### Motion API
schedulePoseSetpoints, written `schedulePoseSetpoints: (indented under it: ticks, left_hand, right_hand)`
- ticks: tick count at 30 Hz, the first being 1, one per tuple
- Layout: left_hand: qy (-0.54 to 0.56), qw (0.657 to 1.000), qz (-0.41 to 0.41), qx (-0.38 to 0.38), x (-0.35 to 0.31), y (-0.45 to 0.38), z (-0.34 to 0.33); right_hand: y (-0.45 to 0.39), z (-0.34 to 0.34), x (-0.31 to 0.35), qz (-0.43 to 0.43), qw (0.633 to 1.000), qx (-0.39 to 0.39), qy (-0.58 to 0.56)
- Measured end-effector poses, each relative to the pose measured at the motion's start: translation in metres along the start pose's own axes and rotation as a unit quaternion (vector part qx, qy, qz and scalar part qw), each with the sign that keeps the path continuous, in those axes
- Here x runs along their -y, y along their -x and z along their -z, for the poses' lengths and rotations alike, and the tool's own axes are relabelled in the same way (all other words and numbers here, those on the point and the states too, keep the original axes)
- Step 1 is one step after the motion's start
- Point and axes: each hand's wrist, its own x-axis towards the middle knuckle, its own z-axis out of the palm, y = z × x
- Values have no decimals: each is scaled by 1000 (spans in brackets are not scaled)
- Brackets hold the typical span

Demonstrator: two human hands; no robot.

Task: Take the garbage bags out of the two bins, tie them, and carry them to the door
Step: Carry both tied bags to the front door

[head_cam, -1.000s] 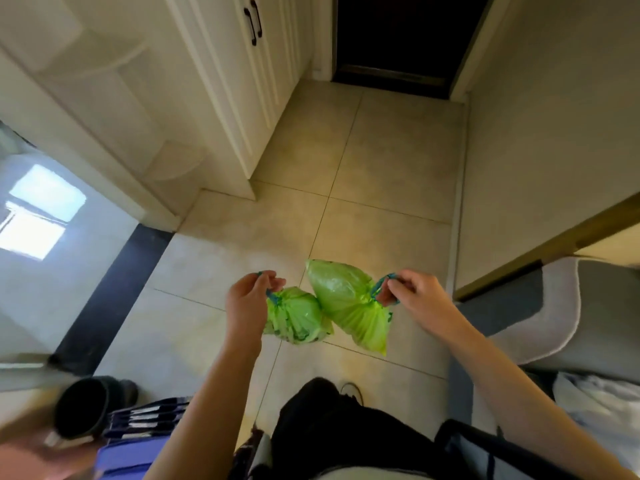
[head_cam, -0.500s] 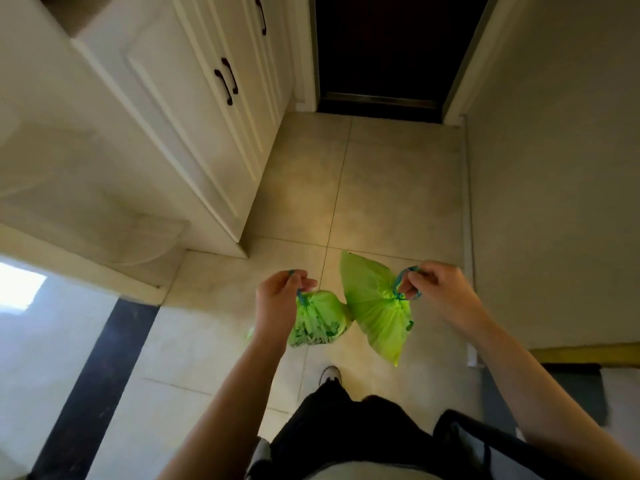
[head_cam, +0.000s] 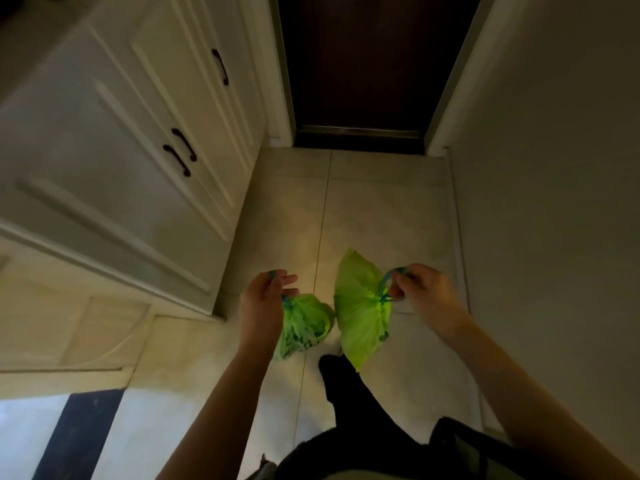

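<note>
Hands are each clamped on a tied bag's blue drawstring: left hand (head_cam: pixel 265 299) dangles the crumpled green bag (head_cam: pixel 303 325), right hand (head_cam: pixel 424 294) the smoother bag (head_cam: pixel 360 306). Both hang above the floor (head_cam: pixel 381 209); the dark door (head_cam: pixel 367 64) lies straight ahead, about equally near either hand.

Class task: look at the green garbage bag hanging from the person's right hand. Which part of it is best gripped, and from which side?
Grip the blue drawstring loop at the gathered neck of the right-hand bag, coming from above. The neck is cinched into a narrow bunch with the body hanging below it, as the right hand shows.
</note>
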Motion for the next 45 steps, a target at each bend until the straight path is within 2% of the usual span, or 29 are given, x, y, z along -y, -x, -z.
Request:
schedulePoseSetpoints:
  ticks: [5,9,15,19,24,28,34,40,45]
  left_hand:
    - [1,999,-29,-34,-38,-80,-43]
    - [13,999,-15,-32,-64,-145,-65]
    - [-4,1000,-6,3,-101,-246,-106]
    - [-5,1000,-9,27,-130,-311,-136]
    - [-33,996,-25,84,-172,-390,-185]
    - [-9,995,10,102,-203,-455,-221]
    - [-7,998,34,43,-232,-539,-275]
    - [32,990,89,-100,-255,-605,-336]
    - [24,977,98,-188,-278,-657,-368]
  right_hand:
    - [-91,10,20,1,1000,15,-9]
    - [-166,23,40,11,1000,8,8]
    - [-278,42,69,26,998,-8,47]
    - [-351,56,86,19,999,-21,36]
    - [-446,73,114,-2,998,-54,42]
    - [-521,91,135,-15,997,-75,28]
    - [-632,118,162,-26,999,-34,6]
    - [-741,124,184,-7,999,41,-2]
    - [-819,120,205,-12,994,105,20]
